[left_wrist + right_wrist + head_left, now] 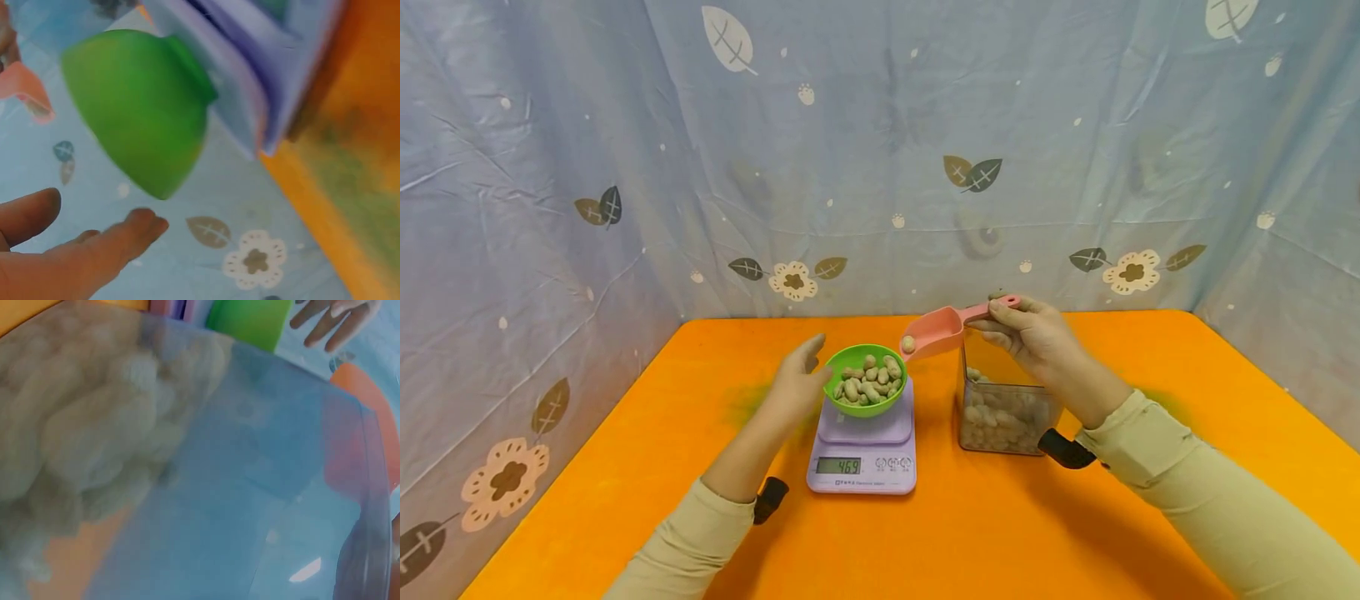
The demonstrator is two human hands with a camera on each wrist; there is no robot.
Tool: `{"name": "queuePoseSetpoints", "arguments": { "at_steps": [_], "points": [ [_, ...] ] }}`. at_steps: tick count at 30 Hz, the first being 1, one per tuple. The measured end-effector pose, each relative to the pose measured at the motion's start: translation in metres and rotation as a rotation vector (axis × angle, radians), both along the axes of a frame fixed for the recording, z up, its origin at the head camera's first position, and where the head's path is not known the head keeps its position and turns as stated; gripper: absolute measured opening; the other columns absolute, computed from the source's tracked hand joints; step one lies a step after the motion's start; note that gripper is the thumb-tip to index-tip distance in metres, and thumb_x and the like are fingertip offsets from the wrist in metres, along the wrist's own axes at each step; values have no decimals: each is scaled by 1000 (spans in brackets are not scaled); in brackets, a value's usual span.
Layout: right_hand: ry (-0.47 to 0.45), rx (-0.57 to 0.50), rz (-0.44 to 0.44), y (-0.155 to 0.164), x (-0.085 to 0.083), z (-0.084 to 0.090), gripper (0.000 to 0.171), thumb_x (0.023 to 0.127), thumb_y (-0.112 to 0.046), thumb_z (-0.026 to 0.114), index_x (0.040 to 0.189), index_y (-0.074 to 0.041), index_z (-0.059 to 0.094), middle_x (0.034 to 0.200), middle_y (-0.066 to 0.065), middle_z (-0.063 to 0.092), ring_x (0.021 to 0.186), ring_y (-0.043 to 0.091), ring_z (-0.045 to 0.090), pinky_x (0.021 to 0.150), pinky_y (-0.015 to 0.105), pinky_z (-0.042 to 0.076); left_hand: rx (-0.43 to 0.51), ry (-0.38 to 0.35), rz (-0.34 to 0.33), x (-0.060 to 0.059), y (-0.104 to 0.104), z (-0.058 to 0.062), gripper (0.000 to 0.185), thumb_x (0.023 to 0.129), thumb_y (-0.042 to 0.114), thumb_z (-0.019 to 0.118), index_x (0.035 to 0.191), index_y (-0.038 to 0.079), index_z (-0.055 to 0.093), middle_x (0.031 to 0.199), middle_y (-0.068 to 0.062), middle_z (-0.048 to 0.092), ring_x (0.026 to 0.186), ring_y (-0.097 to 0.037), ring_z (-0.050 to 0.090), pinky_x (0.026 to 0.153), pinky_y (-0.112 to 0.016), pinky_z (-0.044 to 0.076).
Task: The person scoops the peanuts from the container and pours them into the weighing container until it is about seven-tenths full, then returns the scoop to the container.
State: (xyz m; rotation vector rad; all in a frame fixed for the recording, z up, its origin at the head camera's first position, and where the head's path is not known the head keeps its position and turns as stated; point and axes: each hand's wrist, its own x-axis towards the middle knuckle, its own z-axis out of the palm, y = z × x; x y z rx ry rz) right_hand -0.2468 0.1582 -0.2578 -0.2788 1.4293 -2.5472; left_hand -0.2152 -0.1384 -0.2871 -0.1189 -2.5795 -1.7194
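Note:
A pink scoop (936, 329) is gripped by its handle in my right hand (1033, 333), its mouth tipped at the right rim of a green bowl (867, 408). One peanut (908, 343) sits at the scoop's lip. The bowl holds many peanuts (871, 382) and stands on a lilac kitchen scale (865, 450), whose display (838, 466) reads 469. My left hand (797, 383) is beside the bowl's left side, fingers spread and holding nothing; in the left wrist view a gap shows between its fingers (134, 234) and the bowl (137, 106).
A clear square tub (1000, 417) with peanuts in its lower part stands right of the scale, under my right forearm. An orange cloth (685, 425) covers the table. Blue patterned curtains (880, 167) hang behind and at both sides.

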Motion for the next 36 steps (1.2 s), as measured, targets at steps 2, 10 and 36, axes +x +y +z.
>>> {"name": "queuePoseSetpoints", "arguments": {
  "at_steps": [2, 10, 36],
  "points": [
    [27, 49, -5, -8, 1, -1, 7, 100, -2, 49, 105, 4, 50, 85, 12, 70, 76, 15, 71, 68, 19, 57, -14, -21, 1, -2, -2, -4, 58, 98, -5, 45, 151, -7, 22, 155, -26, 22, 140, -45, 23, 114, -51, 27],
    [101, 249, -72, -40, 2, -5, 24, 101, 0, 46, 123, 8, 43, 110, 15, 59, 83, 10, 69, 70, 21, 58, -67, -92, -20, -5, -5, -15, 60, 95, -7, 46, 149, -11, 19, 153, -30, 22, 136, -46, 31, 112, -51, 30],
    [257, 65, -281, 61, 20, -8, 6, 92, -8, 65, 89, -4, 65, 87, 4, 72, 82, 14, 70, 73, 24, 58, 31, -67, 5, -1, -15, -21, 57, 96, -7, 42, 148, -14, 19, 153, -30, 22, 138, -46, 28, 112, -51, 30]
  ]
}}
